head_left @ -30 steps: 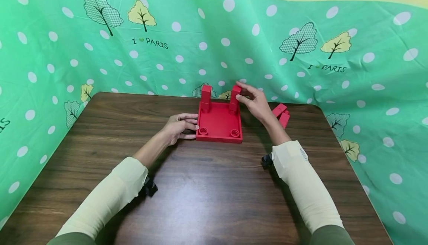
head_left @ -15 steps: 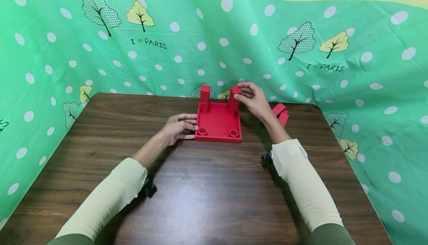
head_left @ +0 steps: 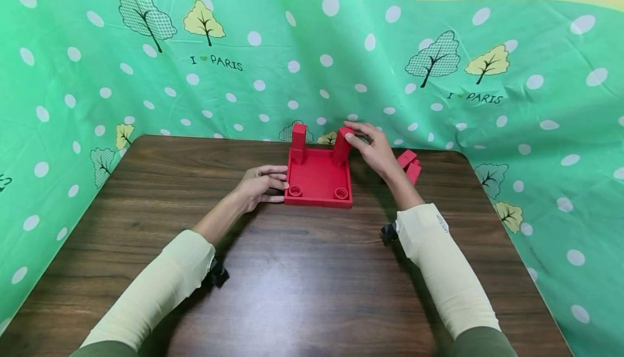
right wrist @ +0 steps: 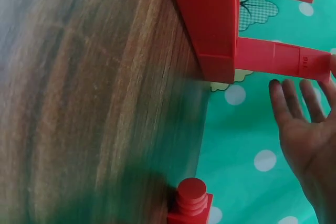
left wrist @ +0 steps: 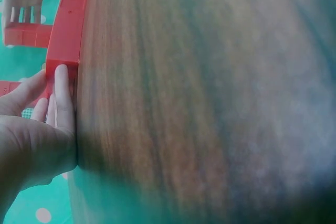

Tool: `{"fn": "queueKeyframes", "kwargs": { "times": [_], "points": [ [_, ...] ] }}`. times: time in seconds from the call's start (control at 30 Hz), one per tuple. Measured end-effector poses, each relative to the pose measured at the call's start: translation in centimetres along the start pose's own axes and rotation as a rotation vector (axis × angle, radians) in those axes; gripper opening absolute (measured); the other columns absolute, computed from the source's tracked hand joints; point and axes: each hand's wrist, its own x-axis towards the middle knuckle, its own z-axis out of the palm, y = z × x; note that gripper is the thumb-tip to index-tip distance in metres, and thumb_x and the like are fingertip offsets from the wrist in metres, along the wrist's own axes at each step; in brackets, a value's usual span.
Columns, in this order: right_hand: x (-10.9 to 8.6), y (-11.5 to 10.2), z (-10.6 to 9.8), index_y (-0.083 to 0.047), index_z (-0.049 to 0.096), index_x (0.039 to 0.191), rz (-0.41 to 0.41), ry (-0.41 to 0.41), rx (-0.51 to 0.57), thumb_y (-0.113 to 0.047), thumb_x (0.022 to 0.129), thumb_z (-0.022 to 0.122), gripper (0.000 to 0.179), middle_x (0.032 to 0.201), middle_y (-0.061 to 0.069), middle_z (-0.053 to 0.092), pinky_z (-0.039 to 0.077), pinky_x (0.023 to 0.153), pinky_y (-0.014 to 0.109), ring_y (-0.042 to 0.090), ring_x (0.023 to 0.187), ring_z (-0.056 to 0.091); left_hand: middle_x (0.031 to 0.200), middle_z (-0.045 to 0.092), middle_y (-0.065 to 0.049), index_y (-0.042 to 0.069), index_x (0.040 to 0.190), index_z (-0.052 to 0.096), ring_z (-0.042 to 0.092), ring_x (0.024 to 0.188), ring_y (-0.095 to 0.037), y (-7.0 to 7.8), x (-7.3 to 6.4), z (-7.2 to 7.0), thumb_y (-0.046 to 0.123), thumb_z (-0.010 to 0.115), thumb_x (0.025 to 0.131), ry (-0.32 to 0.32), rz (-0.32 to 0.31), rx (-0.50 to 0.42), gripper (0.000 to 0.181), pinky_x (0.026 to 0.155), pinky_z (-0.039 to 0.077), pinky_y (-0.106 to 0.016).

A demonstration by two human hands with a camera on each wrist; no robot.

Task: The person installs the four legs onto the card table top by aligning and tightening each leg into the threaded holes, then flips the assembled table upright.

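Note:
A square red tray-like base (head_left: pixel 319 175) lies on the table with its raised rim up. Two red square legs stand upright in its back corners, the left leg (head_left: pixel 299 143) and the right leg (head_left: pixel 342 151). Round threaded sockets (head_left: pixel 340 194) show in the two front corners. My left hand (head_left: pixel 255 186) touches the base's left side with nearly straight fingers; in the left wrist view its fingertips (left wrist: pixel 61 72) rest on the base's edge. My right hand (head_left: pixel 372 148) pinches the right leg near its top between thumb and fingers.
Two more red legs (head_left: pixel 410 164) lie close together on the table to the right of the right hand; the right wrist view shows a round threaded peg (right wrist: pixel 191 190) on one. A green dotted cloth (head_left: pixel 273 48) hangs behind the dark wooden table (head_left: pixel 292 292).
The thumb and fingers of my right hand shift a little around the top of the right leg. My left hand stays at the base's side, and the base keeps its place.

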Motion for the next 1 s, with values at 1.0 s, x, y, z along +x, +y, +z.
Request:
{"fn": "queueKeyframes", "kwargs": {
  "times": [1.0],
  "points": [
    [-0.26,0.04,0.39,-0.011,0.071,0.147,0.048,0.074,0.048,-0.028,0.106,0.082,0.046,0.141,0.016,0.074,0.06,0.107,0.022,0.027,0.128,0.071,0.132,0.075,-0.007,0.014,0.156,0.068,0.081,0.091,-0.014,-0.12,0.29,0.0,-0.009,0.079,0.096,0.002,-0.006,-0.006,0.065,0.08,0.074,-0.038]
  ]
}}
